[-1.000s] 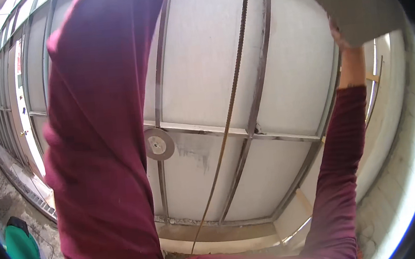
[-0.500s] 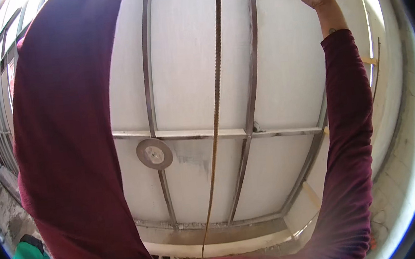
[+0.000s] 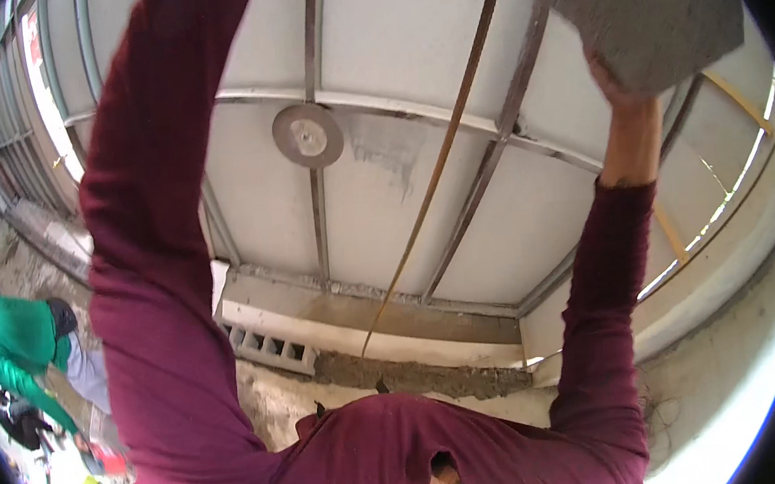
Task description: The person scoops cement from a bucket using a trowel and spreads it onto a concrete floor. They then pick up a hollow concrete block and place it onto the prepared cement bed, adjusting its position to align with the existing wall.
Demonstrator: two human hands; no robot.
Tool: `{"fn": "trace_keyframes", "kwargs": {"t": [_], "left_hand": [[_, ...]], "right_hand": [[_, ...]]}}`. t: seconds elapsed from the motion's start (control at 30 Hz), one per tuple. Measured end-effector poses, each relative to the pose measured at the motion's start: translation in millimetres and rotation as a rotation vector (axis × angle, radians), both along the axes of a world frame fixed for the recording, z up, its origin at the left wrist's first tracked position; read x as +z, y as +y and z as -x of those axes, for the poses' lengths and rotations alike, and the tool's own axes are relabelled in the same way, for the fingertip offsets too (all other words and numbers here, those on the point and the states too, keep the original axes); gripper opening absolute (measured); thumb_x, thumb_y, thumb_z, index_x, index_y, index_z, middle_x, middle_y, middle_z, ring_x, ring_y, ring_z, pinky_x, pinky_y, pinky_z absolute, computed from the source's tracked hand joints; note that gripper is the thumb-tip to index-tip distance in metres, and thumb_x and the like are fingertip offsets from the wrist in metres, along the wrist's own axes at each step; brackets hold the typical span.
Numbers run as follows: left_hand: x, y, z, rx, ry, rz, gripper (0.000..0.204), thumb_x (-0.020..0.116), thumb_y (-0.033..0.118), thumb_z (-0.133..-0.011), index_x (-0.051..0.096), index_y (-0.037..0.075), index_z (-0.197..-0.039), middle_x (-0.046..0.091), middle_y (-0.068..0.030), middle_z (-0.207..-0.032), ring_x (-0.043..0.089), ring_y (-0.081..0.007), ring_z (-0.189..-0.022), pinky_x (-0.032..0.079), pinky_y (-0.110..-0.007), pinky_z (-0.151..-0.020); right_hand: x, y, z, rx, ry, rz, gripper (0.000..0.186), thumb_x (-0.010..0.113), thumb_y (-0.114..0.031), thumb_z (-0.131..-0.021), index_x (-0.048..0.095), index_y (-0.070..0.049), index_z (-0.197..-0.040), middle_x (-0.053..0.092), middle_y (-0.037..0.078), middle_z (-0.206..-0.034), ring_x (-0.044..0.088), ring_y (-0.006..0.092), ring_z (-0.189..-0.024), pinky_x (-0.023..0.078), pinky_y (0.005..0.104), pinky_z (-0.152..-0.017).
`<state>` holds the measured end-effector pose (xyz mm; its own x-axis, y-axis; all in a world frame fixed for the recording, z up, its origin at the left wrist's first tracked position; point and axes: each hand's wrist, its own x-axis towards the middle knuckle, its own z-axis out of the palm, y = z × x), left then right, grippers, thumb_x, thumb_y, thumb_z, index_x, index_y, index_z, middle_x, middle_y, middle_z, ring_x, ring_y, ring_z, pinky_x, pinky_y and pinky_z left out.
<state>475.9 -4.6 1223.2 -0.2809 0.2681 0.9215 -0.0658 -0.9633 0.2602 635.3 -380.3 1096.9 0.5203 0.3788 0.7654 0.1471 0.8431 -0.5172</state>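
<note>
A grey, rough-faced concrete block [image 3: 653,11] fills the upper right, its top cut off by the frame edge. My right hand [image 3: 618,83] grips it at its lower edge; the fingers are largely hidden behind the block. The right arm is raised, in a maroon sleeve. My left arm [image 3: 159,216] is raised too, and its hand lies beyond the top edge, so I cannot see whether it touches the block.
A rusty ribbed bar [image 3: 449,158] hangs across the middle, before white panels in a metal frame. A round grey disc [image 3: 307,136] sits on the frame. Hollow blocks [image 3: 272,344] lie along a ledge. At left, a person in green [image 3: 13,330] bends over.
The block has come lower and farther into view at the upper right, with my right hand on it. The view has shifted, showing more of my torso and the person in green.
</note>
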Motion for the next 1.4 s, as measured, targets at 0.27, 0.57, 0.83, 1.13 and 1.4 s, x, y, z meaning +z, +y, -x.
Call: {"fn": "trace_keyframes", "kwargs": {"t": [0.27, 0.57, 0.83, 1.13, 1.4], "left_hand": [[-260.5, 7.4, -16.9, -0.351, 0.14, 0.095, 0.037, 0.033, 0.032, -0.099, 0.049, 0.0, -0.11, 0.058, -0.0118, -0.074, 0.056, -0.0214, -0.07, 0.045, -0.031, -0.062], [-433.2, -35.1, 16.0, -1.339, -0.324, 0.837, 0.053, 0.036, 0.05, -0.095, 0.044, 0.011, -0.129, 0.053, -0.009, -0.119, 0.051, -0.0238, -0.11, 0.041, -0.036, -0.095], [-556.4, -19.1, 46.4, -1.713, -0.331, 1.108, 0.062, 0.034, 0.057, -0.091, 0.047, 0.009, -0.129, 0.051, -0.0082, -0.128, 0.047, -0.0265, -0.118, 0.037, -0.041, -0.101], [-681.1, 2.6, 58.9, -1.395, -0.347, 1.432, 0.038, 0.041, 0.038, -0.093, 0.052, 0.007, -0.111, 0.057, -0.0111, -0.112, 0.056, -0.0219, -0.099, 0.046, -0.036, -0.09], [-808.8, 39.1, 64.5, -1.639, -0.344, 1.624, 0.019, 0.046, 0.01, -0.082, 0.058, -0.001, -0.092, 0.059, -0.0118, -0.102, 0.057, -0.0233, -0.098, 0.047, -0.037, -0.089]], "right_hand": [[-281.6, 17.8, -0.9, -0.115, 0.47, 0.118, 0.039, 0.051, -0.035, -0.092, 0.053, -0.003, -0.114, 0.056, 0.017, -0.111, 0.056, 0.0317, -0.103, 0.055, 0.0377, -0.079], [-454.9, 15.6, 37.1, -0.077, 0.813, 0.331, 0.04, 0.05, -0.036, -0.092, 0.053, -0.003, -0.114, 0.056, 0.017, -0.112, 0.055, 0.0316, -0.104, 0.054, 0.0379, -0.08], [-516.2, -19.5, 56.9, -0.085, 0.916, 0.495, 0.041, 0.05, -0.036, -0.092, 0.053, -0.003, -0.115, 0.055, 0.017, -0.113, 0.055, 0.0315, -0.105, 0.053, 0.038, -0.082], [-557.2, -17.1, 61.7, -0.234, 0.985, 0.753, 0.042, 0.049, -0.037, -0.092, 0.052, -0.003, -0.116, 0.055, 0.017, -0.114, 0.054, 0.0314, -0.106, 0.052, 0.0382, -0.083], [-644.0, 24.5, 86.5, -0.367, 1.179, 0.952, 0.042, 0.049, -0.038, -0.092, 0.052, -0.003, -0.116, 0.055, 0.017, -0.115, 0.053, 0.0313, -0.107, 0.052, 0.0384, -0.084]]}}
